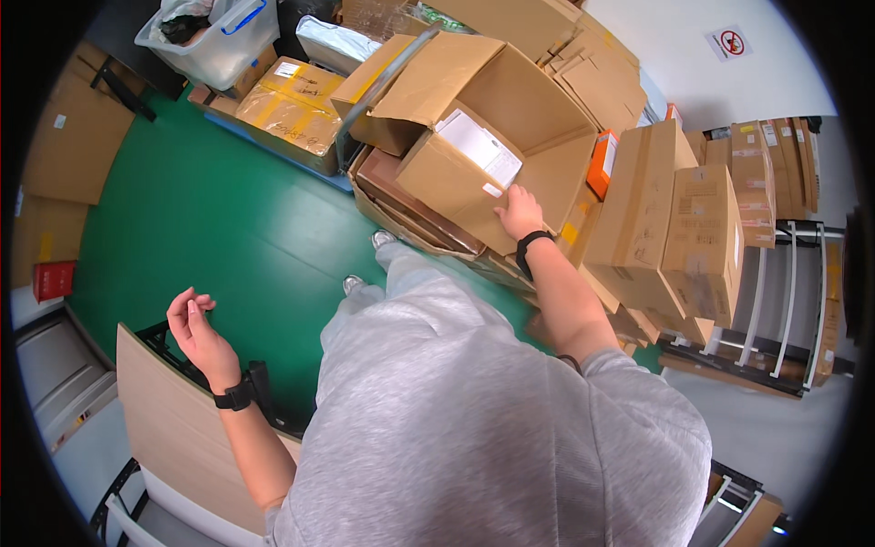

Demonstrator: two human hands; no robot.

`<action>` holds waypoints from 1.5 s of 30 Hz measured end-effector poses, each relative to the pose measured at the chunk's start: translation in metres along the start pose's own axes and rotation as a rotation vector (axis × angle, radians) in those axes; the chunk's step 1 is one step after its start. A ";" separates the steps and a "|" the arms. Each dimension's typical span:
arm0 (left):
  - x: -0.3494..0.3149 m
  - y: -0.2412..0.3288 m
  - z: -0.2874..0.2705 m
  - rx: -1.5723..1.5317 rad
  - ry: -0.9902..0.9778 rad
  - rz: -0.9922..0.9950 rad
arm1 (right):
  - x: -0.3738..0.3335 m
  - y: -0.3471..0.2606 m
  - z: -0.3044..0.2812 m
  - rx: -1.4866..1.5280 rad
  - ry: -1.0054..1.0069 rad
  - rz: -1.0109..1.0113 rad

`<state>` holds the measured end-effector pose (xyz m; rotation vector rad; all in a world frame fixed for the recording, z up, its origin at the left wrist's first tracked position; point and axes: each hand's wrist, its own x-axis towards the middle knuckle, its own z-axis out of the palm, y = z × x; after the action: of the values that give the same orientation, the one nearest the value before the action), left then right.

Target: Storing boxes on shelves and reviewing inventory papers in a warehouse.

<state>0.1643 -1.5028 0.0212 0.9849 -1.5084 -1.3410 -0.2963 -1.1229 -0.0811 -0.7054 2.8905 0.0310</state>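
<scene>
- The right hand (pixel 520 211) lies spread and flat on the lower edge of the small cardboard box (pixel 460 173), which sits tilted inside the large open carton (pixel 538 100) on the stack.
- The left hand (pixel 193 326) hangs loosely curled over the green floor (pixel 200 210), holding nothing.
- The step looks like seating or lifting the box; the next move seems to call for a firmer, probably two-handed grip.

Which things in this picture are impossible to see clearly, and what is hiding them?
- Head view: the inside bottom of the open cardboard box is hidden by its own front wall.
- Fingertips of the right hand on that wall: too small to judge.
- Left hand: fingers curled, anything pinched is too small to see.
- Feet: mostly covered by the grey clothing.
</scene>
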 end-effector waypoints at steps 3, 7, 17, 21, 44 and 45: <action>0.004 -0.001 0.008 0.015 -0.011 0.003 | 0.011 0.005 0.000 -0.052 -0.025 -0.017; 0.006 -0.003 0.018 0.037 0.018 -0.033 | 0.021 0.008 -0.012 -0.079 -0.088 -0.046; 0.015 0.000 0.098 0.110 -0.020 -0.183 | 0.120 0.069 -0.038 0.455 -1.056 -0.109; 0.023 0.015 0.149 0.189 -0.107 -0.201 | 0.188 0.104 -0.004 0.580 -1.088 0.241; 0.003 -0.003 0.254 0.608 -0.386 -0.683 | 0.397 0.103 0.186 0.086 -0.494 0.208; 0.003 -0.005 0.254 0.610 -0.392 -0.684 | 0.400 0.102 0.180 0.103 -0.510 0.211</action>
<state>-0.0783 -1.4275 0.0047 1.8244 -2.0474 -1.6356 -0.6651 -1.2041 -0.3267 -0.3121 2.4385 0.0748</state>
